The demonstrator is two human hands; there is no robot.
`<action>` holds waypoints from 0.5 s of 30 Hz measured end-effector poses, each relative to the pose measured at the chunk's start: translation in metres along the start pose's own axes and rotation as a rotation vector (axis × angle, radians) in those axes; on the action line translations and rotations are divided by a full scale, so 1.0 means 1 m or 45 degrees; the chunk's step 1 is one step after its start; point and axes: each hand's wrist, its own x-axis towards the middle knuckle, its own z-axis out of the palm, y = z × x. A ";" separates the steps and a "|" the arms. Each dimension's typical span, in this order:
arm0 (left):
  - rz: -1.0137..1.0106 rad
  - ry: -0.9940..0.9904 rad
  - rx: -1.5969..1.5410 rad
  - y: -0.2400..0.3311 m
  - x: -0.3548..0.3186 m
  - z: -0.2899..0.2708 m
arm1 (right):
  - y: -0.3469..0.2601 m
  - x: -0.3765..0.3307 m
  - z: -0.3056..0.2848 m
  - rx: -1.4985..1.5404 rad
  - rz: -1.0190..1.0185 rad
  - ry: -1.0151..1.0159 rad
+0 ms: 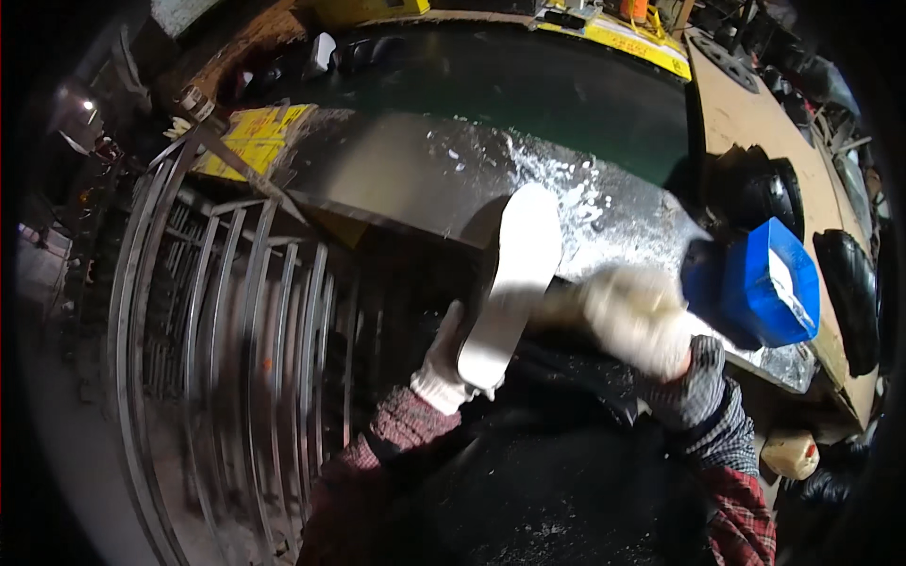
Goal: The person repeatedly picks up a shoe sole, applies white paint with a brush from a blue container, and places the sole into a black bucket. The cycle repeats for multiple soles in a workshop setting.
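The left hand (pixel 439 373), in a whitish glove, is closed around the lower, narrower end of a white shoe sole (pixel 528 231), its fingers showing along the left edge and below that end. The sole is held up with its broad pale face toward the camera, tilted so that its wider end points up and slightly right, in front of the near edge of a metal worktable (pixel 406 179). The right hand (pixel 642 316), also gloved, is just to the right of the sole and badly blurred; a tan, blurred shape (pixel 559 309) reaches from it toward the sole, but whether the fingers grip that shape, or whether it touches the sole, I cannot tell. Grey-checked cloth (pixel 703 396) covers the right wrist, and a black apron (pixel 557 491) lies below both hands. White splashes (pixel 590 203) spread over the tabletop behind the right hand, and a blue container (pixel 769 283) with white residue inside stands to their right. Farther right is a shiny black boot (pixel 847 297); on the left, a metal rack (pixel 255 311) stands beside the table, near a yellow box (pixel 250 141).
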 end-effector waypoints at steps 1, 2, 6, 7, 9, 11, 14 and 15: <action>-0.030 -0.224 0.043 0.003 0.003 0.006 | -0.003 -0.001 0.000 0.053 0.238 0.252; -0.046 -0.239 -0.033 0.000 0.004 0.014 | -0.003 -0.009 -0.004 0.051 0.345 0.096; 0.428 0.671 0.064 -0.031 0.002 0.105 | -0.009 -0.037 -0.001 -0.185 -0.154 -0.451; 0.239 0.220 0.097 -0.019 0.002 0.080 | -0.015 -0.044 -0.006 0.106 0.289 -0.408; -0.023 -0.333 0.110 0.001 0.007 0.026 | -0.012 -0.060 -0.024 0.091 0.433 -0.264; -0.112 -0.529 0.105 0.002 0.010 0.020 | -0.010 -0.074 -0.030 0.033 0.377 -0.099; 0.261 0.359 -0.221 -0.020 -0.002 0.077 | 0.002 -0.058 -0.006 0.150 0.063 -0.404; 0.165 0.128 -0.196 -0.013 -0.005 0.060 | 0.007 -0.043 -0.008 -0.049 -0.060 -0.481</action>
